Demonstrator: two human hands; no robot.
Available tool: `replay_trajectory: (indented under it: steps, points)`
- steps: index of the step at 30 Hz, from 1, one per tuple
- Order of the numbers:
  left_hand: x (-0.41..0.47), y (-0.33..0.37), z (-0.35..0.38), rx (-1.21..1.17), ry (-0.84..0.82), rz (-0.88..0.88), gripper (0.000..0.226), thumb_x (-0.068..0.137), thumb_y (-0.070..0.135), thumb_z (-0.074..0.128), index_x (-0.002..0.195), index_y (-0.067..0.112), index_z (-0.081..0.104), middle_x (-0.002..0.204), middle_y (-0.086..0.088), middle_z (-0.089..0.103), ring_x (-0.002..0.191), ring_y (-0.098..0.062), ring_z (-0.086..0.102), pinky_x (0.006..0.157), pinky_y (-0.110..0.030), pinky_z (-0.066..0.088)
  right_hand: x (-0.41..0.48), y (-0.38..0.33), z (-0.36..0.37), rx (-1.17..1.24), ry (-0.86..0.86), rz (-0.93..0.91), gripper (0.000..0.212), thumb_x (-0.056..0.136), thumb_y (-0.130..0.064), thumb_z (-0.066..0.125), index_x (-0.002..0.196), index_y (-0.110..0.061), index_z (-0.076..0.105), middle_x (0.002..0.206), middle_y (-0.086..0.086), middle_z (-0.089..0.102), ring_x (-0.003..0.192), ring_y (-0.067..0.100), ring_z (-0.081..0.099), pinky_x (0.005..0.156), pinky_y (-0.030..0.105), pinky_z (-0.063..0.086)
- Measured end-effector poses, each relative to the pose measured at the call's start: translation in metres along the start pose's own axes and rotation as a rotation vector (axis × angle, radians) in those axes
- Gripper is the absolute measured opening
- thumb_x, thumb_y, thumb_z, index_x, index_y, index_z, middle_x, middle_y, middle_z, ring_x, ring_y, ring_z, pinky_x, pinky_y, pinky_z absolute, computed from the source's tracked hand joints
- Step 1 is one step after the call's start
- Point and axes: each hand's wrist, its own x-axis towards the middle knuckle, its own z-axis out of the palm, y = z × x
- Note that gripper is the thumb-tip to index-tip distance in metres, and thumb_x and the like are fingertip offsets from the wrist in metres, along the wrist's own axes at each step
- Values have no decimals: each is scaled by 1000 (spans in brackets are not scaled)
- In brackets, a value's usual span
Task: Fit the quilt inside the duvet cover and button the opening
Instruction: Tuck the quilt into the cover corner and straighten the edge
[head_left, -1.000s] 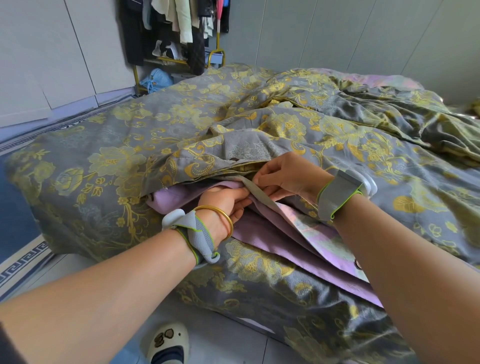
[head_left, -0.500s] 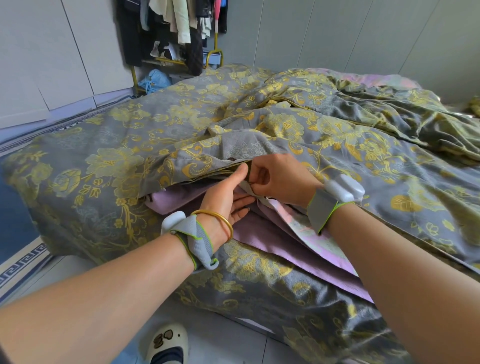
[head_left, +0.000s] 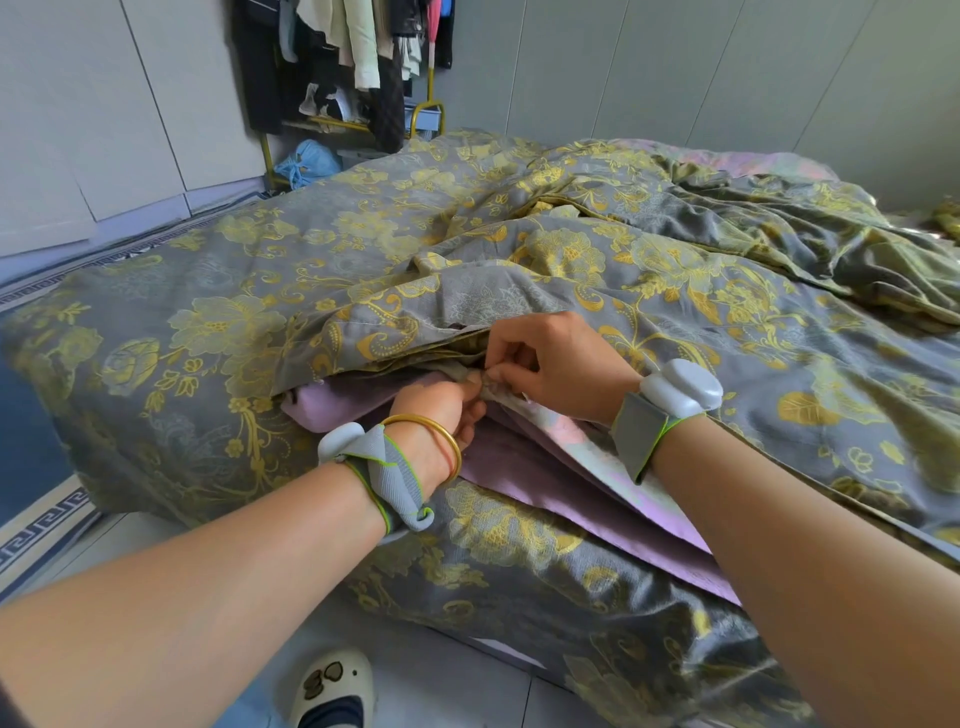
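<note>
Compared with half a second ago, the left hand (head_left: 441, 410) no longer points its forefinger up along the hem; its fingers are now curled, and the fingertips meet those of the right hand (head_left: 550, 358) at the edge of the opening. Both hands pinch the same small part of the hem of the duvet cover (head_left: 519, 296), thumb pressed against forefinger, the left one from below and the right one from above. Whether a button is between the fingers I cannot tell, it is too small and hidden by the fingertips.

The grey duvet cover with yellow flowers lies crumpled over the whole bed. Its opening is at the near side, in front of the person, and it gapes to the left and to the right of the hands. The lilac quilt (head_left: 524, 467) is inside the cover, but its edge shows out through the opening, under both wrists, and goes down to the right along the lower flap.

Each wrist wears a grey band with a white device (head_left: 680, 387), and the left wrist has also a gold bangle (head_left: 436, 431). On the floor near the bed a white slipper (head_left: 332, 686) is seen at the bottom of the view. Behind the bed, in the far corner, clothes hang on a yellow rack (head_left: 353, 57), and a blue bag (head_left: 306, 163) lies under it
</note>
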Motion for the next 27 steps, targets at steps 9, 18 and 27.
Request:
replay_trajectory:
  steps: [9, 18, 27]
  points:
    - [-2, 1, 2, 86, 6, 89, 15, 88, 12, 62, 74, 17, 59, 57, 3, 59, 39, -1, 54, 39, -13, 37, 4, -10, 1, 660, -51, 606, 8, 89, -4, 64, 83, -8, 66, 66, 7, 64, 52, 10, 58, 50, 17, 53]
    - [-1, -1, 3, 153, 37, 44, 17, 86, 9, 60, 71, 17, 55, 62, -2, 48, 54, -11, 46, 50, -21, 38, 4, -6, -1, 692, -182, 589, 19, 82, -6, 75, 97, 4, 68, 68, 8, 65, 54, 12, 58, 55, 21, 56]
    - [1, 1, 5, 105, 20, 31, 18, 91, 20, 54, 73, 20, 57, 42, 8, 59, 51, -9, 43, 50, -20, 34, 5, -4, 0, 257, -160, 430, 12, 89, -24, 67, 86, -15, 74, 58, -3, 64, 44, 0, 56, 54, 13, 48]
